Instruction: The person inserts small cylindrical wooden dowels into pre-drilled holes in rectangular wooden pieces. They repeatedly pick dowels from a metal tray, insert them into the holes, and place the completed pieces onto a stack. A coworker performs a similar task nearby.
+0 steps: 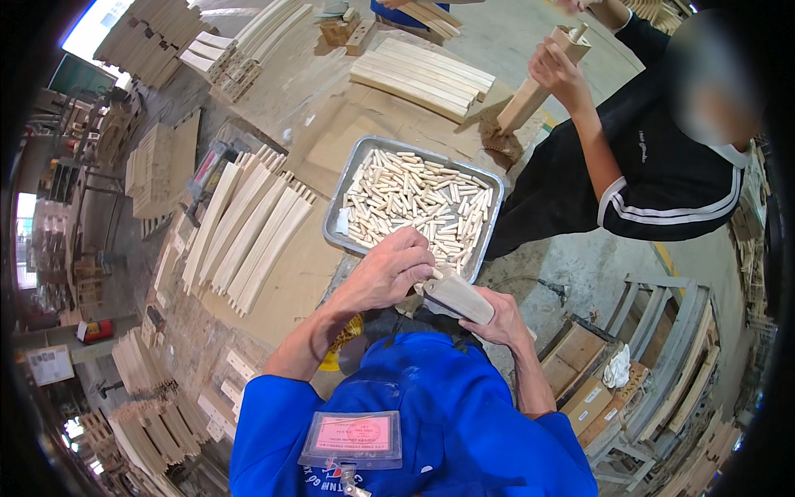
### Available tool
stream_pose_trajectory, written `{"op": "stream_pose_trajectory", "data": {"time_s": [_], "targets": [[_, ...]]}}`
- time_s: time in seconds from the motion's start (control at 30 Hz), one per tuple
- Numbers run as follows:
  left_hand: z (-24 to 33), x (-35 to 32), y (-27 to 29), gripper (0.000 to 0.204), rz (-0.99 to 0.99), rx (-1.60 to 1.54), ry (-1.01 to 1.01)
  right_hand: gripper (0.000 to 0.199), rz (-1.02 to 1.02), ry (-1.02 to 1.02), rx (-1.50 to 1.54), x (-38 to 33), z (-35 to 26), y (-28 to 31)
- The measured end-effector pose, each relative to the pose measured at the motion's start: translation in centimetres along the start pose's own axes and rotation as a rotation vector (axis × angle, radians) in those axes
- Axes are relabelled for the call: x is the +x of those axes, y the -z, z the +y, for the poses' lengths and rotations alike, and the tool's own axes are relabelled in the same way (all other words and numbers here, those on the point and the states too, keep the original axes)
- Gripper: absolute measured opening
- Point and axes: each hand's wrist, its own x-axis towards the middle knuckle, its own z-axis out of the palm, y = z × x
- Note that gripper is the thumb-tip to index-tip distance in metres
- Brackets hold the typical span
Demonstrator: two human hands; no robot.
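My right hand [501, 319] is wrapped round a pale wooden piece [460, 299] with a rounded side, held tilted in front of my body. At its upper left end, a small round hole shows. My left hand [396, 263] is closed, with its fingertips at that same end; whatever they pinch is mostly hidden by the fingers. Just beyond both hands, a grey metal tray [330, 217] holds many short wooden dowels [406, 195].
Curved wooden slats [252, 236] lie in rows to the left of the tray. Straight slats [422, 76] are stacked beyond it. At the right, another person in black [629, 157] grips an upright wooden post [538, 87]. A metal rack [662, 331] stands at the lower right.
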Motion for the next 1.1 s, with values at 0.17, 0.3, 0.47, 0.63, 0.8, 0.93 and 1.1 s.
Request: {"op": "stream_pose_trajectory", "data": {"time_s": [0.17, 0.3, 0.47, 0.63, 0.8, 0.93, 1.1], "targets": [[-0.6, -0.7, 0.4, 0.007, -0.025, 0.14, -0.068, 0.061, -0.11, -0.032, 0.007, 0.6, -0.9, 0.5], [-1.2, -2.0, -0.5, 0.01, 0.006, 0.096, -0.065, 0.06, -0.177, -0.052, 0.029, 0.4, -1.4, 0.4], [-3.8, -1.6, -0.3, 0.013, -0.104, 0.169, -0.06, 0.059, -0.149, -0.126, 0.081, 0.6, -1.7, -0.2], [-12.9, 0.1, -1.5, 0.02, 0.139, -0.089, 0.66, 0.059, -0.087, -0.214, 0.073, 1.2, -0.8, -0.6], [-17.8, 0.6, -7.0, 0.023, -0.106, 0.812, 0.582, 0.062, 0.029, -0.255, 0.03, 0.7, 1.1, -0.5], [-18.3, 1.4, -6.5, 0.025, -0.043, 0.79, 0.48, 0.062, 0.128, -0.188, 0.022, 0.5, 1.1, -0.4], [-13.6, 1.5, -3.9, 0.015, 0.288, -0.115, 0.59, 0.065, 0.197, -0.105, 0.004, 0.0, 1.9, -0.4]]}}
